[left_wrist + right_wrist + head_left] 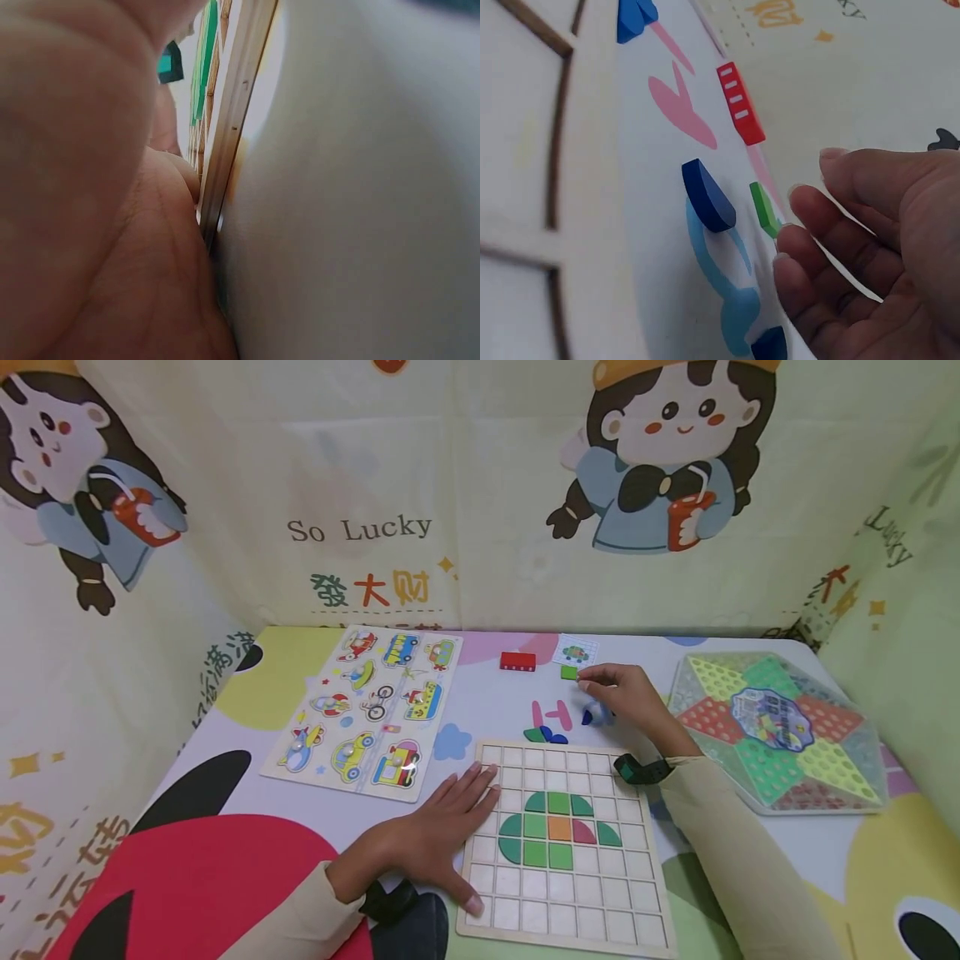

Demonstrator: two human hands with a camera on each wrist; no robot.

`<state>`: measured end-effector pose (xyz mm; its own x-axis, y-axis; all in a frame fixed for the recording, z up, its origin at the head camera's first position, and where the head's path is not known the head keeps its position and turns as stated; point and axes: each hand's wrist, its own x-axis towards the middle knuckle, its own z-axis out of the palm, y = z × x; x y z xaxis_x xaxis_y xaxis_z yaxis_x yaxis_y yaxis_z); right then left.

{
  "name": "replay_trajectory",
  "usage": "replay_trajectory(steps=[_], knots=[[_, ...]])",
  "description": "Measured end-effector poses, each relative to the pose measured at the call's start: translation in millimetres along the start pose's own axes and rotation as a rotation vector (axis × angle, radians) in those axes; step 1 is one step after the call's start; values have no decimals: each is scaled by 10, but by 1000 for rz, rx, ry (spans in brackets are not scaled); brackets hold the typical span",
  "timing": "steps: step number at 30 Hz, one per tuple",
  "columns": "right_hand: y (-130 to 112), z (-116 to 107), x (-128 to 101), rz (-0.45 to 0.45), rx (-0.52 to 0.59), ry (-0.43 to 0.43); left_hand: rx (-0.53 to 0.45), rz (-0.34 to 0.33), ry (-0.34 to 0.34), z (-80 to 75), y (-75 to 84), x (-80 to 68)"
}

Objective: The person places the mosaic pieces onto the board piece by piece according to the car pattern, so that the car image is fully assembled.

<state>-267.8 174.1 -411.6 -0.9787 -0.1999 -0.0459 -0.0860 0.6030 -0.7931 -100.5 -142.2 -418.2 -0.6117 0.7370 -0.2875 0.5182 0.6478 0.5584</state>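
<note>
Nearest me, my left hand [438, 827] lies spread along the left edge of the grid board [611, 893], thumb nearer me, green, orange and red tiles [535, 853] filling its middle cells. Out right, a clear box [821, 808] wears a blue label [771, 720], too small to read. Farther on, here's my right hand [622, 693], fingers loosely curved, thumb apart, nothing pinched, fingertips right at the green block [568, 672]; actual contact I can't confirm. It sits on the bench's [487, 710] far side, right of the red block [517, 662]. Looks light, stiff, smooth, hardly fragile; thin, so opposite side edges should be the hold. At the back, the cloth [502, 543] reads "So Lucky" over "發大财".
</note>
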Motion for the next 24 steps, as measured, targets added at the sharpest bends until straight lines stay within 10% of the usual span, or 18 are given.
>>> replay_trajectory(steps=[8,24], knots=[[76,85,222,-18,1,120,-1,-2,3,2,10,8],[85,173,372,29,-86,33,-14,1,4,-14,20,-2]])
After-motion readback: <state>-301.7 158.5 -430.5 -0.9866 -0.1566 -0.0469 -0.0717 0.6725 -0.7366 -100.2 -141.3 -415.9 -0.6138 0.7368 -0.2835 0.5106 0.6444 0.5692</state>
